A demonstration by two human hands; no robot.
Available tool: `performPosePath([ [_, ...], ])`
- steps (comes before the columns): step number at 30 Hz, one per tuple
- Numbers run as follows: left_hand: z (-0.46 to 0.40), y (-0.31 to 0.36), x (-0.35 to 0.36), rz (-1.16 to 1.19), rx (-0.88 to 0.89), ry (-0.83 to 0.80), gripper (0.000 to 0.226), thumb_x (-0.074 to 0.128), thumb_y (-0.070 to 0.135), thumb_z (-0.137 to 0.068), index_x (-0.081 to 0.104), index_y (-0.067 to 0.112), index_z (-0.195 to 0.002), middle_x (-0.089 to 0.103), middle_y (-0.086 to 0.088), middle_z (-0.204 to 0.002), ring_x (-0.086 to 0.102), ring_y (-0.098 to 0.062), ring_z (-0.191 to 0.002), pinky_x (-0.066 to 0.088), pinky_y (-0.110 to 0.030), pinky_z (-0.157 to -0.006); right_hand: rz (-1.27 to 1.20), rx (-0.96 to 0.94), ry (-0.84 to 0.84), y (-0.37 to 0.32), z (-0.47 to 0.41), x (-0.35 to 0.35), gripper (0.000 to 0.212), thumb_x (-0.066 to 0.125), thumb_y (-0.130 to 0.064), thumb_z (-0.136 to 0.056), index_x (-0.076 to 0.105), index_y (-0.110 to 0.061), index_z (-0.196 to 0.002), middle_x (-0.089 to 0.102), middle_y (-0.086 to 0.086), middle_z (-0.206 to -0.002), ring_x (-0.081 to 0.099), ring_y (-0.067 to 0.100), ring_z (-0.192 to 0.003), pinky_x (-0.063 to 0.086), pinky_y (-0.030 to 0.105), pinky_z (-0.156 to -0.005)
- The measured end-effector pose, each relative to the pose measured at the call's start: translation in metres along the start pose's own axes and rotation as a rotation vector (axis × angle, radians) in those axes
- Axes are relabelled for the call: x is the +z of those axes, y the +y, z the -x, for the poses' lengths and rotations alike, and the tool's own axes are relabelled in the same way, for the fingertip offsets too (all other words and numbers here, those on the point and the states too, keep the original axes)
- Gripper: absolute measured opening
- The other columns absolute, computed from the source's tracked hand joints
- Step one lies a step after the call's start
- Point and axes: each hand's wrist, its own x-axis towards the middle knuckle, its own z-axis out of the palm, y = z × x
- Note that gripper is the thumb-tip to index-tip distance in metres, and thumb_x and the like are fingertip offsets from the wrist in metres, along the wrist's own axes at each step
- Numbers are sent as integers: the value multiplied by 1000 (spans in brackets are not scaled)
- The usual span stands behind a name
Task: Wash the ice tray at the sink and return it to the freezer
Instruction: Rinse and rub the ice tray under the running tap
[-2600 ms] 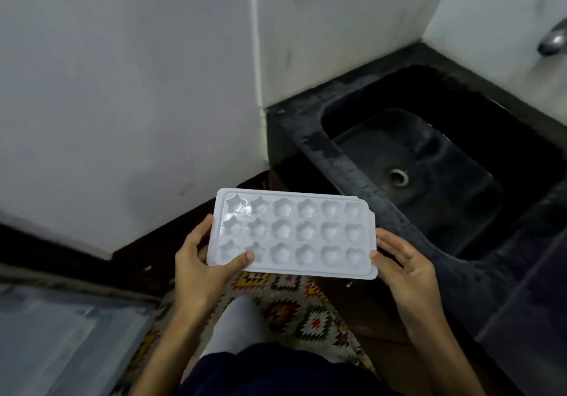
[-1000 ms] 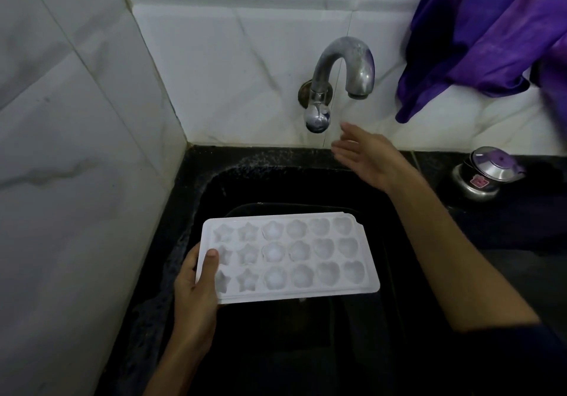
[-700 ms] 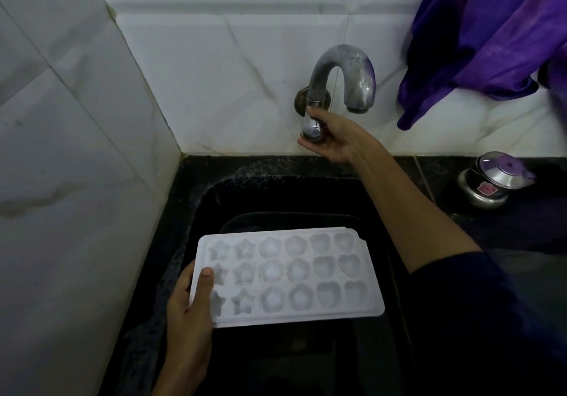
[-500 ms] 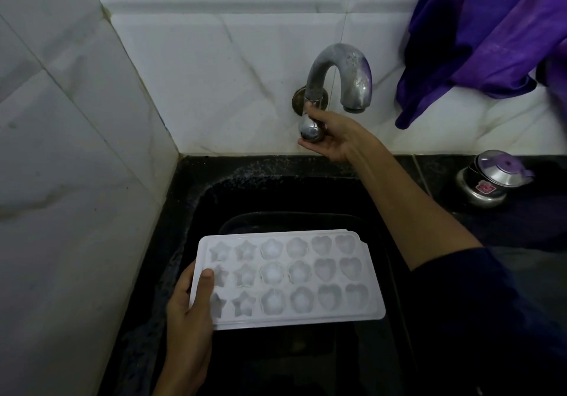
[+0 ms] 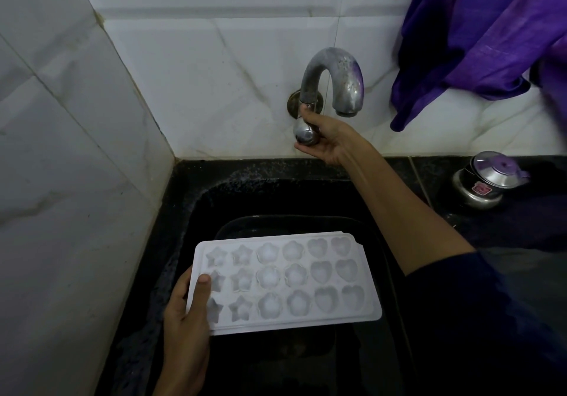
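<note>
Ice tray (image 5: 285, 282) held level over the black sink (image 5: 196, 205), lower centre of the frame.

White plastic and rectangular, it has three rows of six moulds: stars at its left end, flower shapes in the middle, hearts at its right end, several with a pale frosty look inside; one far corner is notched. The left hand (image 5: 184, 328) grips its left short edge, thumb curled over the rim onto the top, fingers hidden beneath. Above, at centre, the right hand (image 5: 325, 137) is wrapped around the knob of the curved metal tap (image 5: 334, 76) on the white tiled wall. A purple cloth (image 5: 478, 33) hangs at upper right, and a small steel lidded pot (image 5: 484, 187) sits on the counter at right.
</note>
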Motion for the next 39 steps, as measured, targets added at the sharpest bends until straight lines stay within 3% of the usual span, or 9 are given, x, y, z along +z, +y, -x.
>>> performPosePath([
  [6, 1, -2, 2, -3, 4, 6, 27, 52, 23, -93, 62, 21, -118, 69, 2, -106, 66, -18, -95, 54, -24, -64, 26, 7, 24, 1, 0, 2, 57, 70, -34, -81, 51, -7, -127, 54, 9, -114, 55, 23, -101, 55, 37, -74],
  [13, 0, -2, 4, -7, 4, 6, 26, 53, 23, -93, 62, 21, -117, 69, 1, -106, 65, -18, -95, 51, -27, -67, 9, -15, 24, 2, 3, 2, 60, 72, -33, -79, 50, -6, -128, 55, 12, -127, 55, 23, -104, 57, 29, -46],
  [16, 1, -2, 6, -14, -2, -1, 25, 53, 23, -93, 62, 22, -117, 70, 3, -103, 67, -15, -91, 53, -20, -60, 30, -17, 12, 1, 7, 2, 53, 71, -32, -81, 53, -4, -122, 53, 13, -133, 54, 25, -116, 58, 31, -59],
  [20, 0, -2, 7, -16, -9, -4, 24, 53, 23, -93, 62, 23, -115, 70, 3, -102, 67, -15, -91, 53, -19, -59, 139, 12, -109, 3, 18, -9, 53, 65, -41, -83, 52, -8, -122, 49, 20, -137, 52, 28, -121, 43, 45, -103],
  [23, -2, -1, 7, -6, -11, -2, 23, 53, 23, -93, 63, 24, -114, 70, 3, -103, 67, -17, -92, 54, -19, -58, 97, 26, -98, 21, 24, -30, 72, 67, -51, -78, 47, -6, -132, 42, 28, -140, 47, 39, -125, 39, 40, -104],
  [27, -3, -1, 7, -5, -8, -2, 18, 52, 23, -94, 64, 28, -108, 71, 5, -99, 68, -13, -88, 55, -22, -60, 57, -6, -5, 56, 40, -54, 54, 47, -33, -97, 39, 2, -136, 48, 20, -138, 45, 28, -129, 35, 36, -110],
  [32, -11, 5, 10, 10, 15, 15, 25, 50, 23, -96, 61, 22, -118, 69, 0, -106, 66, -18, -93, 52, -32, -70, 811, -405, 215, 102, 97, -61, 52, 40, -31, -100, 31, -7, -145, 38, 8, -148, 29, 20, -140, 23, 24, -109],
  [36, -20, 9, 19, 19, 34, 37, 24, 50, 23, -96, 60, 22, -118, 68, 0, -106, 65, -19, -93, 53, -33, -72, 1515, -624, 53, 142, 136, -50, 82, 1, -65, -88, 3, -11, -150, -1, 5, -159, -14, 12, -144, -15, 26, -114],
  [39, -23, 12, 25, 31, 49, 37, 21, 50, 23, -96, 59, 27, -115, 67, 5, -102, 64, -14, -89, 53, -28, -69, 1575, -645, -31, 154, 148, -48, 97, -12, -75, -76, -9, -11, -149, -15, 4, -157, -25, 11, -141, -20, 25, -113],
])
